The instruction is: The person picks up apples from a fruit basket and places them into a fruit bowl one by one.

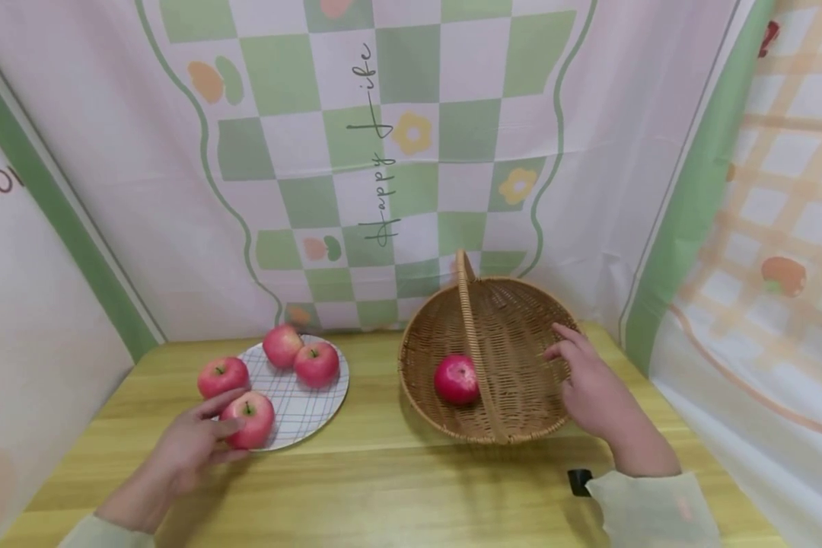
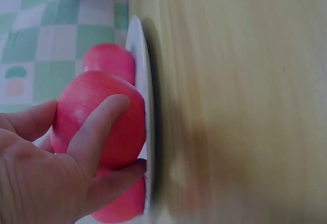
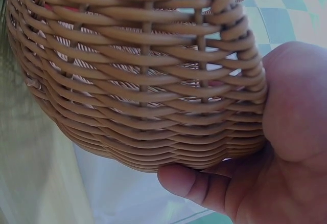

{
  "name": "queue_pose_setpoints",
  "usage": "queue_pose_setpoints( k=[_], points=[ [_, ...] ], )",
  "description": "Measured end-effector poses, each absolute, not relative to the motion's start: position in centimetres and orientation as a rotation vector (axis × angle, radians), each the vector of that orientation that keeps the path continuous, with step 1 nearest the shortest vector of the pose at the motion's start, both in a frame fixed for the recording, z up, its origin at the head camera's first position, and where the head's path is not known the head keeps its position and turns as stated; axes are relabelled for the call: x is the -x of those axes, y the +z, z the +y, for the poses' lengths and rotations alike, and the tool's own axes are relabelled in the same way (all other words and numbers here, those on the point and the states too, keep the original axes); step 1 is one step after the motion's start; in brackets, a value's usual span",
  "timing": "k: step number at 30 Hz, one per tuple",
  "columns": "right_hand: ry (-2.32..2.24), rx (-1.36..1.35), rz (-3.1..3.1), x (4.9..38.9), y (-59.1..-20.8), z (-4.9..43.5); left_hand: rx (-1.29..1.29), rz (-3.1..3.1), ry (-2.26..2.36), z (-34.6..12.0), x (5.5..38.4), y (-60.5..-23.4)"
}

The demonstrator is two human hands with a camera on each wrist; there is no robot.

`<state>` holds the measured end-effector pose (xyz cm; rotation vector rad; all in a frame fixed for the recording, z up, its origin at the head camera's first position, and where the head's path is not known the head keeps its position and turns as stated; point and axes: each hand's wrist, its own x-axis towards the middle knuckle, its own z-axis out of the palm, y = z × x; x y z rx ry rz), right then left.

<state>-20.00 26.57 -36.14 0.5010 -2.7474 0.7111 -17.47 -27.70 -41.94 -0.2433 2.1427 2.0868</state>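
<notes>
My left hand (image 1: 190,444) grips a red apple (image 1: 255,421) at the near left edge of a round checked plate (image 1: 308,407). In the left wrist view, thumb and fingers wrap that apple (image 2: 125,127) close over the plate's rim (image 2: 148,101). Three more apples are by it: one at the left edge (image 1: 223,377), two at the back, a paler one (image 1: 282,347) and a red one (image 1: 317,364). My right hand (image 1: 592,392) holds the right rim of a wicker basket (image 1: 520,342), its fingers hooked over the edge. A dark red apple (image 1: 456,379) lies inside the basket.
Plate and basket stand on a wooden table (image 1: 377,487), with bare wood between them. The basket's arched handle (image 1: 467,320) rises over its opening. Behind hangs a green-and-white checked cloth (image 1: 411,183). A small black object (image 1: 579,482) shows beside my right sleeve.
</notes>
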Motion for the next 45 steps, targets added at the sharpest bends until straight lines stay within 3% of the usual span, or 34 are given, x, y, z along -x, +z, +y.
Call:
queue_pose_setpoints(
  k=[24,45],
  points=[
    [0.691,-0.491,-2.74,20.1,-36.5,26.9,0.175,2.259,1.959,-28.6,17.2,-40.3],
    [0.697,-0.492,-2.756,20.0,-36.3,26.7,0.093,2.337,1.882,-26.4,17.2,-38.4]
  ],
)
